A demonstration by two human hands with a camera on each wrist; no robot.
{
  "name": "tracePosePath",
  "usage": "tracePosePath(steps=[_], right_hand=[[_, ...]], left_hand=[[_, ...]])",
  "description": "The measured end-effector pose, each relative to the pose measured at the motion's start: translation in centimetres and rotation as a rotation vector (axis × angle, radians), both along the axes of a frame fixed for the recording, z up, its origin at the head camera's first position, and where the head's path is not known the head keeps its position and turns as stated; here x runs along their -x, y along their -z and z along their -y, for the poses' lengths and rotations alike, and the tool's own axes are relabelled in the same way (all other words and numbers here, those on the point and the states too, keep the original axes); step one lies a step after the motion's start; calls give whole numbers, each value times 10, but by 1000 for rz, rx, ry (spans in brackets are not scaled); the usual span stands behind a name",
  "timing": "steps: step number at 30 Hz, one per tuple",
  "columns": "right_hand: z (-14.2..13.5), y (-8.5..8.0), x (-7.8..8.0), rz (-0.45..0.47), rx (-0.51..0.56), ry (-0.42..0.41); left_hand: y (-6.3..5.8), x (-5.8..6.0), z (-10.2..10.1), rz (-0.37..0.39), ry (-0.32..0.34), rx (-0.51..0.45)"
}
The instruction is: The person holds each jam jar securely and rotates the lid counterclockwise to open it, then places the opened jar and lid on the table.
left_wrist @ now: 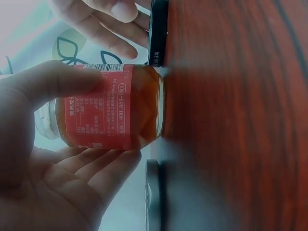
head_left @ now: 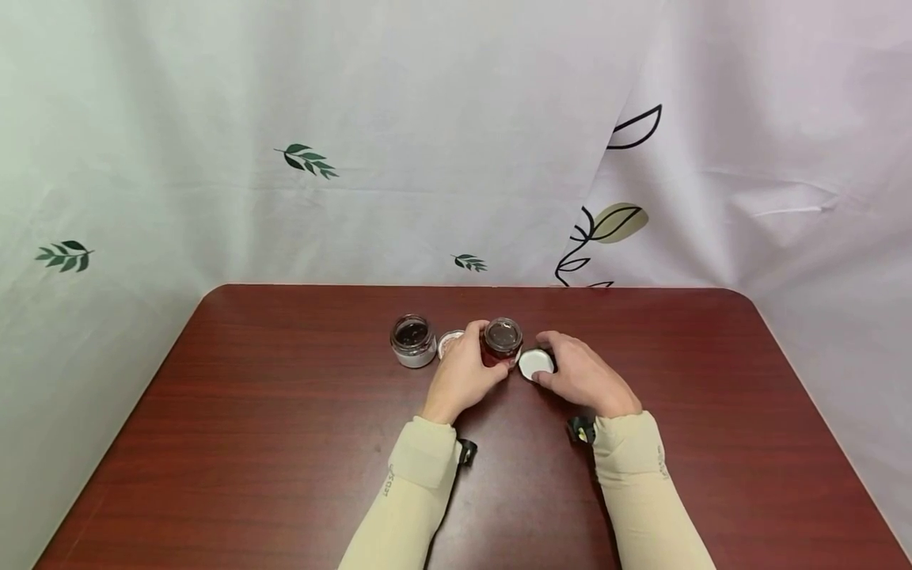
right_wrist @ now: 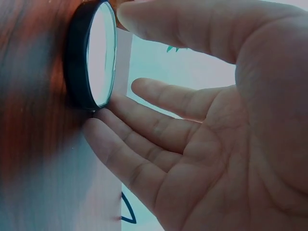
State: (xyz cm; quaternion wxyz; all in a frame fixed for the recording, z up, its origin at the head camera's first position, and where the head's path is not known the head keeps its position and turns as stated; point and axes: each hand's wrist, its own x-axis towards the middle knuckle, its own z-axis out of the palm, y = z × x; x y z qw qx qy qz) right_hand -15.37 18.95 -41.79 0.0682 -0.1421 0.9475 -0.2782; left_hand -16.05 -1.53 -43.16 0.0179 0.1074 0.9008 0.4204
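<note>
A glass jar (head_left: 503, 339) with a red label stands upright and lidless on the table. My left hand (head_left: 463, 372) grips it around the side, thumb on the label (left_wrist: 98, 110) and fingers behind in the left wrist view. Just to its right, a dark-rimmed jar lid (head_left: 537, 365) lies with its white inner face up. My right hand (head_left: 584, 376) is beside this lid, thumb on the near side and fingers loosely extended on the far side. In the right wrist view the fingertips (right_wrist: 96, 130) are close to the lid's edge; whether they touch it I cannot tell.
Left of my left hand stands a second open jar (head_left: 413, 344) with dark contents. Another lid (head_left: 449, 342) lies between the two jars, partly hidden by the left hand. The reddish-brown table (head_left: 249, 435) ends at a white patterned curtain (head_left: 399, 214).
</note>
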Motion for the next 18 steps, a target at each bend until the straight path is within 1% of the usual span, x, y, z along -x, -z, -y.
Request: tracePosePath(steps=[5, 10, 14, 18], right_hand=[[1, -1, -1, -6, -10, 7], [1, -1, -1, -7, -9, 19], [0, -2, -1, -29, 16, 46], [0, -3, 0, -43, 49, 79]], left_hand=[[1, 1, 1, -8, 9, 3], [-1, 2, 3, -15, 19, 29], [-5, 3, 6, 0, 10, 40], [-9, 4, 9, 0, 20, 21]])
